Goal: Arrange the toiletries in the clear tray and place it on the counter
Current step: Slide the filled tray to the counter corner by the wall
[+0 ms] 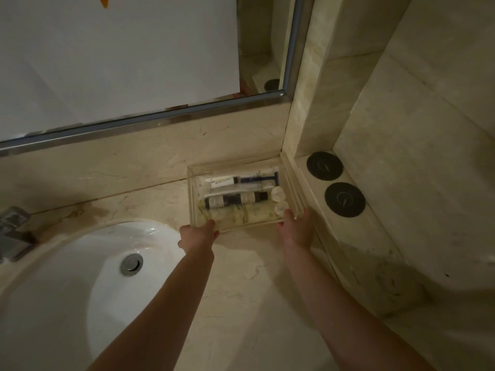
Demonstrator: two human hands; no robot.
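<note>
- Your left hand closes its grip on the near left corner of the clear tray.
- Your right hand closes its grip on the near right corner, fingers over the rim.
- The clear tray sits on the marble bench, in the corner below the mirror.
- Inside lie a razor, a dark bottle, pale bottles and two round caps, side by side.
- The white sink lies to the left; two black discs rest on the right-hand ledge.
</note>
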